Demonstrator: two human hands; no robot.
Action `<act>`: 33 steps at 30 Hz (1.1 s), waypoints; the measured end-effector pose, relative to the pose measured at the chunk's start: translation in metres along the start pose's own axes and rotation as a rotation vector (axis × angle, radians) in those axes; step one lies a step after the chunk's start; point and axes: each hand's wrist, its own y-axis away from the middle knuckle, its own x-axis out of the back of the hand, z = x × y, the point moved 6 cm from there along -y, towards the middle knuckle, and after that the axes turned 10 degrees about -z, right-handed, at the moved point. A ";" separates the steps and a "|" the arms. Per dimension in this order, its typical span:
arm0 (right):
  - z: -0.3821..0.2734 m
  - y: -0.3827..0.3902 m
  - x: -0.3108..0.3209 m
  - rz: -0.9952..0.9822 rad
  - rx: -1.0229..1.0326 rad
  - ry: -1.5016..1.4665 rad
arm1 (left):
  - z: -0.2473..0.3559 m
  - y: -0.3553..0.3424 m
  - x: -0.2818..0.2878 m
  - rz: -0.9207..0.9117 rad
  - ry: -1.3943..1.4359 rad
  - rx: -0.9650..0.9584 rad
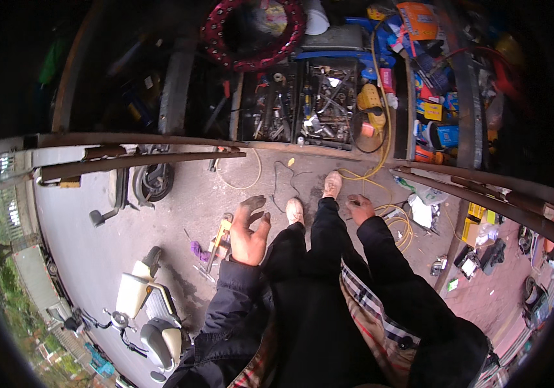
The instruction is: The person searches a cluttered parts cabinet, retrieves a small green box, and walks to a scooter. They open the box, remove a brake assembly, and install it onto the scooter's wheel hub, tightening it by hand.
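My left hand (251, 229) hangs with nothing in it, fingers loosely bent and apart, right of a yellow pipe wrench (222, 227) lying on the pavement beside a purple cloth (198, 251). My right hand (359, 208) has its fingers curled, with nothing visible in them, above the ground near coiled yellow hose (401, 233). My pale shoes (294, 211) stand just short of a long open workbench, which holds two black trays of loose metal tools (328, 97) and a yellow power tool (370, 103).
A cream scooter (130, 295) is parked at lower left, another dark wheel (155, 182) farther up. Rusty rails (147, 158) edge the bench on both sides. A red ring (215, 32), boxes and cluttered parts (442, 132) fill the bench. More items (474, 258) lie on pink paving at right.
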 end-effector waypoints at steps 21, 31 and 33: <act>0.000 -0.010 0.026 -0.031 -0.080 -0.004 | -0.004 -0.007 -0.025 0.036 0.065 0.049; -0.017 -0.014 0.028 0.025 0.048 0.132 | -0.006 -0.007 -0.027 0.019 0.016 0.050; -0.013 -0.016 0.032 0.051 0.016 0.174 | -0.009 -0.007 -0.031 0.006 0.029 0.046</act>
